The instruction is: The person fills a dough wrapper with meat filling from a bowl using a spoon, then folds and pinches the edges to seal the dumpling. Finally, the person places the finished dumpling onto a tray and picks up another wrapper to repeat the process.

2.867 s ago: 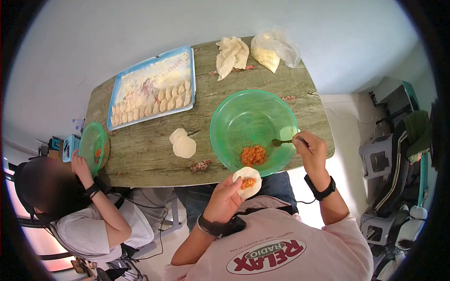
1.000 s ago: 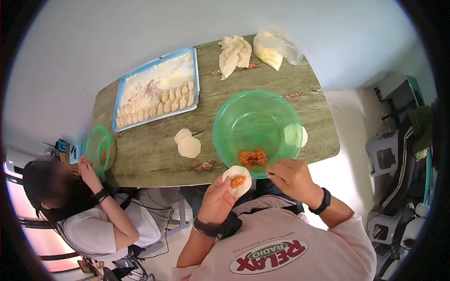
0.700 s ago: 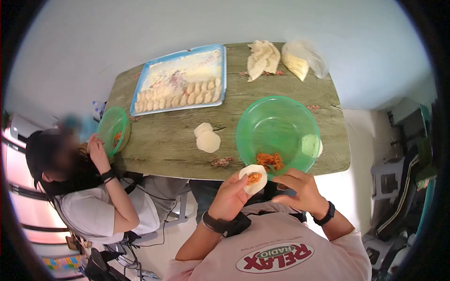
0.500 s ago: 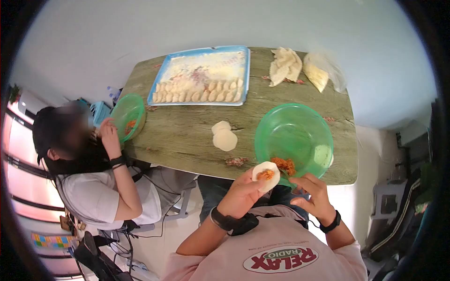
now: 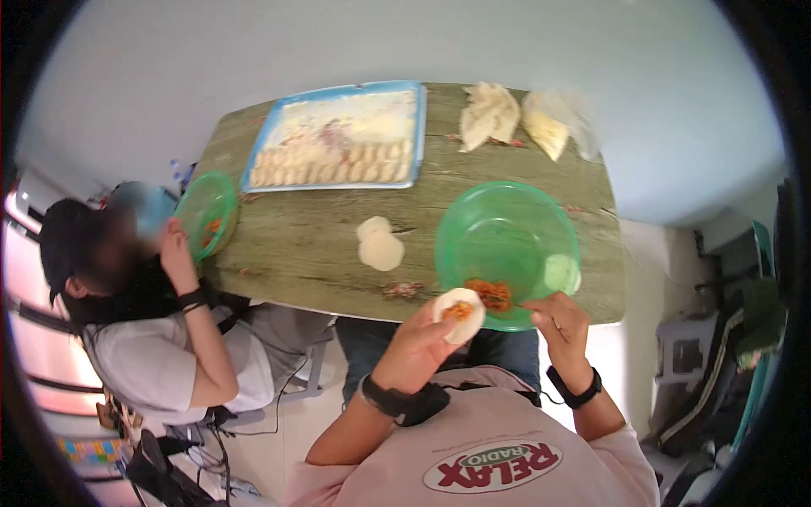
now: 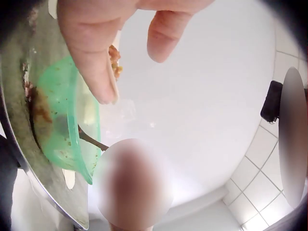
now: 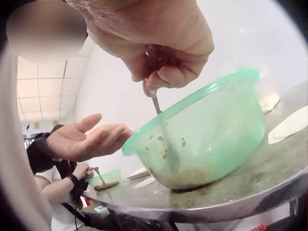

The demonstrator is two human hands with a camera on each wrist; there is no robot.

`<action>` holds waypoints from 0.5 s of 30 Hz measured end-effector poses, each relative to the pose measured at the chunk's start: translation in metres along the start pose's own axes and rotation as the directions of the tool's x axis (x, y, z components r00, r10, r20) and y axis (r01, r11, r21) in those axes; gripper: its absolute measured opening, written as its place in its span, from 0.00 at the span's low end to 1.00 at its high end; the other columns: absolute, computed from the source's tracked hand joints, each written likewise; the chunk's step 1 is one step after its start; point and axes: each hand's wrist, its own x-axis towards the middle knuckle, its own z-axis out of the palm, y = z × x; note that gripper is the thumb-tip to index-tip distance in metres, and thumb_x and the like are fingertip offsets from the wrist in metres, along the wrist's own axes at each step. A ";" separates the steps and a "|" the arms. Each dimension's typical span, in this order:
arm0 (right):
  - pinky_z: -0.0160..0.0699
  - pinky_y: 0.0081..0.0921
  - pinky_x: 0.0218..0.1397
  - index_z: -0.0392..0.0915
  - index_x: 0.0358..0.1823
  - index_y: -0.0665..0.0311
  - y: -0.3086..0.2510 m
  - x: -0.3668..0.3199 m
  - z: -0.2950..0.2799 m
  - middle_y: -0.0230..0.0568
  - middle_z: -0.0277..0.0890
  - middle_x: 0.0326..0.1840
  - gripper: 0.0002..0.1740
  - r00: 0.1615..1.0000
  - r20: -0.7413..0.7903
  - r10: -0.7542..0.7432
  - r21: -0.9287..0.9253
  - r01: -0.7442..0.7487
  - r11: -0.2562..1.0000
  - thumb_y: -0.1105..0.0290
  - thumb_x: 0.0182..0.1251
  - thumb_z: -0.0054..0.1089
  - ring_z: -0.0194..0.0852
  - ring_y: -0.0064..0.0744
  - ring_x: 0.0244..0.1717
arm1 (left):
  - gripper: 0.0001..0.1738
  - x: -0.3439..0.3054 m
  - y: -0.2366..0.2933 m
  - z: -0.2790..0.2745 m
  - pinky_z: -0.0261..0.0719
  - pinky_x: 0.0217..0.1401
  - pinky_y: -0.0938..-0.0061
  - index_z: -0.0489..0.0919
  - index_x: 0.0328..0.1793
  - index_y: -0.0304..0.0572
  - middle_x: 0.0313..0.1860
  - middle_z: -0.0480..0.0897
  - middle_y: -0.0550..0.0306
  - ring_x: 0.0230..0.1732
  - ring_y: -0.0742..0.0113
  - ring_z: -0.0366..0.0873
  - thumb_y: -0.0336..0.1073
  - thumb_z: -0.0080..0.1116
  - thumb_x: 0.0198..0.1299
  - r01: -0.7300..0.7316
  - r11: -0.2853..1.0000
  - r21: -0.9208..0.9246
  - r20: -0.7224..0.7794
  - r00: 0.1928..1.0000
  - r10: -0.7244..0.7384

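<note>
My left hand (image 5: 418,342) holds a round dough wrapper (image 5: 459,316) with orange filling on it, just left of the near rim of a large green bowl (image 5: 507,203). My right hand (image 5: 564,328) grips a spoon at the bowl's near right side. In the right wrist view the curled fingers of the right hand (image 7: 161,53) pinch the spoon handle (image 7: 156,103), and its lower part shows through the bowl wall. Orange filling (image 5: 490,295) lies in the bowl's near part. The left wrist view shows the left hand (image 6: 103,36) beside the wrapper edge, with the spoon (image 6: 92,139) beyond.
Two loose wrappers (image 5: 381,251) lie left of the bowl. Behind them stands a blue tray (image 5: 338,188) with rows of dumplings. A cloth (image 5: 490,117) and a plastic bag (image 5: 547,127) are at the back. At the left, another person (image 5: 160,363) sits by a smaller green bowl (image 5: 207,211).
The right hand with the spoon has moved from the bowl's right side down to the filling, near the wrapper, then back slightly right. The left hand still holds the wrapper; the head view has shifted.
</note>
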 end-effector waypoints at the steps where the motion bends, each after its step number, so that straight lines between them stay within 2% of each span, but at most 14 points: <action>1: 0.63 0.25 0.29 0.81 0.37 0.68 -0.001 0.000 -0.006 0.40 0.69 0.24 0.09 0.996 -0.022 0.092 0.020 -0.092 0.996 0.69 0.62 0.58 0.66 0.32 0.26 | 0.28 0.000 -0.001 -0.002 0.65 0.67 0.68 0.62 0.66 0.31 0.61 0.72 0.51 0.63 0.63 0.69 0.36 0.53 0.62 0.001 1.000 0.002 -0.007 1.000 -0.001; 2: 0.63 0.25 0.29 0.81 0.37 0.68 0.000 0.001 -0.009 0.40 0.69 0.24 0.09 0.993 -0.042 0.106 0.002 -0.106 0.994 0.69 0.62 0.58 0.66 0.32 0.26 | 0.27 0.000 -0.001 -0.001 0.65 0.68 0.67 0.61 0.67 0.31 0.62 0.71 0.49 0.63 0.63 0.69 0.35 0.51 0.64 -0.009 1.000 0.018 -0.025 1.000 0.009; 4: 0.63 0.23 0.33 0.81 0.35 0.69 0.006 0.001 -0.011 0.38 0.72 0.25 0.14 0.976 -0.143 0.164 0.029 -0.161 0.987 0.62 0.64 0.56 0.67 0.29 0.28 | 0.27 0.000 -0.003 0.000 0.64 0.68 0.66 0.60 0.67 0.30 0.63 0.70 0.48 0.64 0.61 0.68 0.35 0.50 0.65 -0.008 1.000 0.016 -0.048 0.999 0.008; 8: 0.62 0.21 0.33 0.81 0.35 0.69 0.021 -0.006 -0.012 0.35 0.73 0.26 0.15 0.947 -0.220 0.232 0.091 -0.217 0.972 0.61 0.63 0.59 0.66 0.25 0.29 | 0.27 0.001 -0.003 0.001 0.65 0.67 0.68 0.61 0.67 0.32 0.62 0.70 0.50 0.64 0.63 0.68 0.33 0.50 0.63 0.039 0.999 0.001 -0.067 0.997 -0.039; 9: 0.62 0.21 0.33 0.81 0.35 0.69 0.021 -0.007 -0.013 0.35 0.73 0.26 0.15 0.945 -0.225 0.237 0.093 -0.221 0.971 0.61 0.63 0.59 0.66 0.25 0.29 | 0.26 0.001 -0.004 0.001 0.65 0.67 0.67 0.61 0.67 0.32 0.62 0.70 0.50 0.64 0.63 0.68 0.32 0.49 0.64 0.035 0.999 0.005 -0.080 0.996 -0.035; 11: 0.64 0.24 0.34 0.80 0.35 0.69 0.019 -0.005 -0.015 0.38 0.70 0.24 0.10 0.939 -0.239 0.248 0.082 -0.235 0.969 0.68 0.63 0.59 0.67 0.29 0.29 | 0.26 0.001 -0.004 0.002 0.65 0.68 0.66 0.60 0.67 0.32 0.62 0.70 0.50 0.64 0.62 0.68 0.32 0.48 0.65 0.035 0.999 0.013 -0.093 0.995 -0.034; 15: 0.64 0.24 0.34 0.81 0.35 0.69 0.016 -0.003 -0.017 0.38 0.71 0.24 0.09 0.954 -0.201 0.224 0.112 -0.205 0.972 0.69 0.62 0.59 0.67 0.29 0.28 | 0.24 0.001 -0.005 0.003 0.65 0.68 0.65 0.60 0.67 0.32 0.63 0.70 0.49 0.64 0.61 0.68 0.31 0.46 0.66 0.036 0.999 0.012 -0.116 0.993 -0.034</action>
